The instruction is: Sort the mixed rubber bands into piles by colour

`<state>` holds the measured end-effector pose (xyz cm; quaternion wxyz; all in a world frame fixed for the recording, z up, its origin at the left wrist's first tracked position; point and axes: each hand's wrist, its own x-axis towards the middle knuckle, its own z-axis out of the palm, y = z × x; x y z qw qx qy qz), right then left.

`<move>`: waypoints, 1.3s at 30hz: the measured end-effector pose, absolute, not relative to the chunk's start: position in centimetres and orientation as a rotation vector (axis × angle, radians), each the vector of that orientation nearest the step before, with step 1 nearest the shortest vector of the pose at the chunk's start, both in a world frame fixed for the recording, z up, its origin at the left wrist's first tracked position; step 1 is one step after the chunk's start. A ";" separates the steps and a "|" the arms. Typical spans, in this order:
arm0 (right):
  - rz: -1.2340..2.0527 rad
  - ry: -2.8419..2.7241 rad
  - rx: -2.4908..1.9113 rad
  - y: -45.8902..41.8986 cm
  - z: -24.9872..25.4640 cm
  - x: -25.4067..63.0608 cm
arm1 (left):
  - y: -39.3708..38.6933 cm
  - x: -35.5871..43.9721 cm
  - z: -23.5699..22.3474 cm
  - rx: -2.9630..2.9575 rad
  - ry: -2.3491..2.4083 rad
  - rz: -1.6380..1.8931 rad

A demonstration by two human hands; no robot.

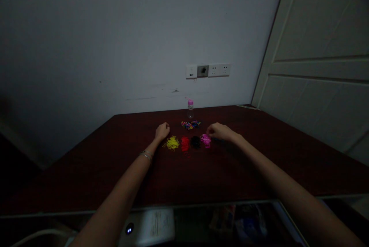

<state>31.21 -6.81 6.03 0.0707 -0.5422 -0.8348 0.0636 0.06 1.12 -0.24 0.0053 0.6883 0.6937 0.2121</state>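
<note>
Small rubber bands lie sorted by colour in a row on the dark red table: a yellow pile [172, 143], a red pile [185, 144], a black pile [195, 142] and a pink pile [205, 140]. Behind them is a mixed multicoloured pile [190, 125]. My left hand [163, 130] rests on the table just behind the yellow pile, its fingers curled; whatever they may hold is hidden. At the pink pile's right edge, my right hand [218, 131] has its fingertips pinched together, too small to show what is between them. Some dark blue bands [218, 139] show partly beneath this hand.
A small clear bottle with a pink cap [190, 108] stands behind the mixed pile. Wall sockets [219, 70] are set above the table [115, 177]. A panelled door [317, 70] borders the right side. Below the front edge, an open drawer holds a white device [155, 226].
</note>
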 end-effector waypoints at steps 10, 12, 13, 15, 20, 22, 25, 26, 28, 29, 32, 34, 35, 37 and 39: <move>0.207 -2.328 -1.588 -4.9 5.4 34.3 | 0.8 0.1 0.0 2.138 2.170 0.656; 0.242 -2.224 -1.619 -4.1 4.4 36.1 | 0.6 0.2 0.1 2.129 2.169 0.653; 0.259 -2.161 -1.638 -3.8 3.7 37.0 | 0.6 0.2 0.2 2.124 2.170 0.649; 0.270 -2.029 -1.659 -3.3 2.3 38.8 | 0.5 0.2 0.2 2.121 2.168 0.651; 0.249 -1.835 -1.667 -3.0 -0.5 42.0 | 0.8 0.1 0.2 2.117 2.137 0.688; 0.245 -1.790 -1.672 -2.9 -1.1 42.4 | 1.0 0.2 0.3 2.106 2.108 0.701; 0.246 -1.749 -1.656 -2.9 -1.3 42.5 | 1.3 0.9 0.8 2.124 2.046 0.697; 0.246 -1.742 -1.647 -2.8 -1.3 42.5 | 1.4 1.3 1.1 2.140 2.019 0.683; 0.250 -1.731 -1.636 -2.8 -1.4 42.5 | 1.5 2.2 1.5 2.176 1.969 0.645; 0.257 -1.728 -1.638 -2.8 -1.4 42.5 | 1.5 2.8 1.6 2.193 1.947 0.625; 0.279 -1.724 -1.647 -2.9 -1.6 42.7 | 1.6 4.2 1.7 2.230 1.910 0.578; 0.286 -1.715 -1.656 -2.9 -1.7 42.8 | 1.8 5.0 1.5 2.244 1.902 0.551; 0.285 -1.710 -1.659 -2.9 -1.7 42.8 | 1.9 5.3 1.4 2.248 1.901 0.538; 0.278 -1.707 -1.658 -2.9 -1.7 42.8 | 2.2 5.8 1.1 2.256 1.905 0.522; 0.266 -1.713 -1.650 -3.0 -1.7 42.7 | 2.3 6.2 1.0 2.250 1.928 0.517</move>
